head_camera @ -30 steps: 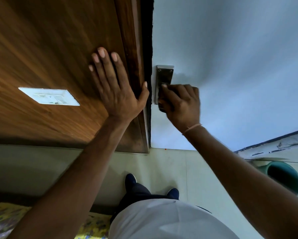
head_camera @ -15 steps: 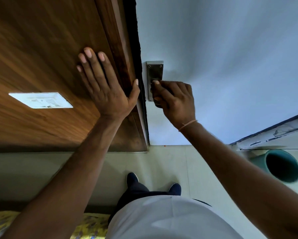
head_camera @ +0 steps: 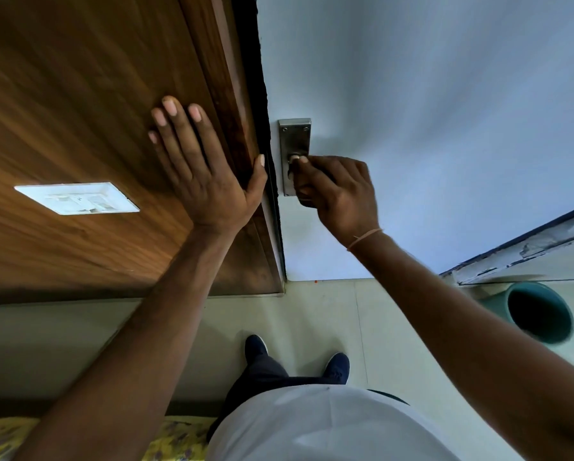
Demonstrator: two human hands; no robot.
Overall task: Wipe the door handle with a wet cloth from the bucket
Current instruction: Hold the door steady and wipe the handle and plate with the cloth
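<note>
The door handle's metal plate (head_camera: pixel 293 138) is fixed at the left edge of the pale door (head_camera: pixel 445 128). My right hand (head_camera: pixel 342 194) is closed around the handle itself, which is hidden under the fingers. Its fingertips rest on the plate. A dark bit shows under the fingers near the plate's lower end. I cannot tell whether it is the cloth. My left hand (head_camera: pixel 202 174) lies flat with fingers spread on the brown wooden panel (head_camera: pixel 79 94) beside the door frame, holding nothing. The teal bucket (head_camera: pixel 541 314) stands on the floor at the right.
A white switch plate (head_camera: pixel 77 198) sits on the wooden panel to the left. My two dark shoes (head_camera: pixel 255 347) stand on the pale tiled floor in front of the door. Yellow patterned fabric (head_camera: pixel 175 437) lies at the bottom left. A chipped ledge (head_camera: pixel 528 251) runs above the bucket.
My view has swung slightly, bringing more of the bucket into sight. The left hand stays pressed on the panel. The right hand stays closed on the handle, shifting only a little.
</note>
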